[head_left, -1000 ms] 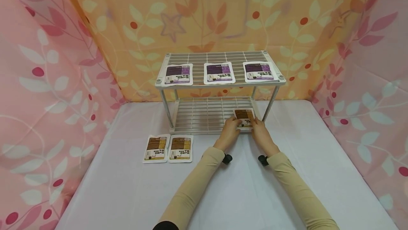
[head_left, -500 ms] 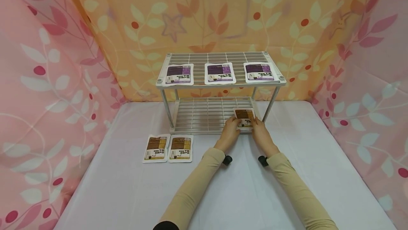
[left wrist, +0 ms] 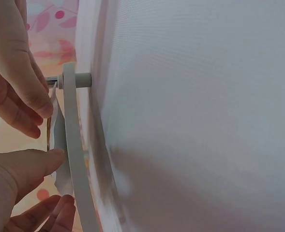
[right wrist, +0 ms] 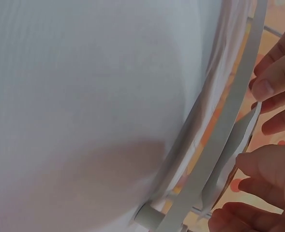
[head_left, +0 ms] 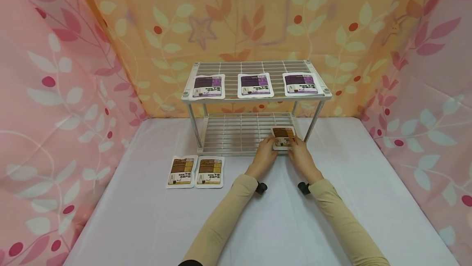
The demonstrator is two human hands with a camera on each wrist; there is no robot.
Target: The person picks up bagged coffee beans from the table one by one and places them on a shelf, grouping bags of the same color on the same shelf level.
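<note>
A brown-labelled pouch [head_left: 283,134] lies at the front right of the lower shelf [head_left: 236,135] of a white wire rack [head_left: 258,98]. My left hand [head_left: 271,146] pinches its left near corner and my right hand [head_left: 293,146] pinches its right near corner. In the left wrist view the pouch's thin edge [left wrist: 60,159] shows behind the shelf's white rim [left wrist: 74,159], with my left thumb [left wrist: 31,164] against it. In the right wrist view the pouch edge [right wrist: 232,159] sits between the fingers [right wrist: 263,186] of my right hand.
Three purple-labelled pouches [head_left: 255,85] lie in a row on the rack's top shelf. Two more brown pouches [head_left: 195,171] lie side by side on the white table [head_left: 147,217], left of the rack. Flowered curtains [head_left: 55,94] close in the left, back and right.
Almost nothing: both hands stay on the brown pouch at the lower shelf's front right, and the head view has drifted slightly.
</note>
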